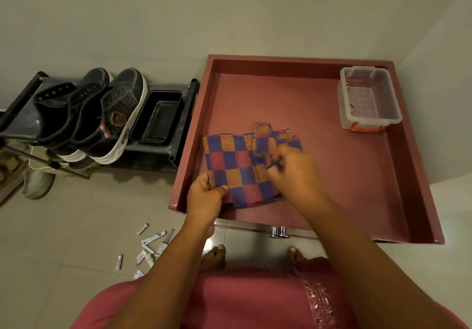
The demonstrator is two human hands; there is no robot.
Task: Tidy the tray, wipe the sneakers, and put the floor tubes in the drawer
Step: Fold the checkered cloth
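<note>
Checkered cloth (240, 170) lying in red tray (362, 175), near front-left corner, partly folded at top. Left hand (205, 197) pinching cloth's lower-left edge, thumb on top of fabric. Right hand (293, 173) on cloth's right side, fingers curled and bunching fabric; exact grip blurred, probably a pinch. Clear plastic box (369, 97) with orange latch in tray's far-right corner, well apart from cloth. Pair of dark sneakers (102, 114) with white soles on black shoe rack (178, 124) left of tray, black bin (158, 116) just beside them on same shelf. Small tubes (150, 247) scattered on tiled floor (63, 239) below tray's left corner, near bare feet. Metal drawer handle (278, 231) visible under tray's front edge.
</note>
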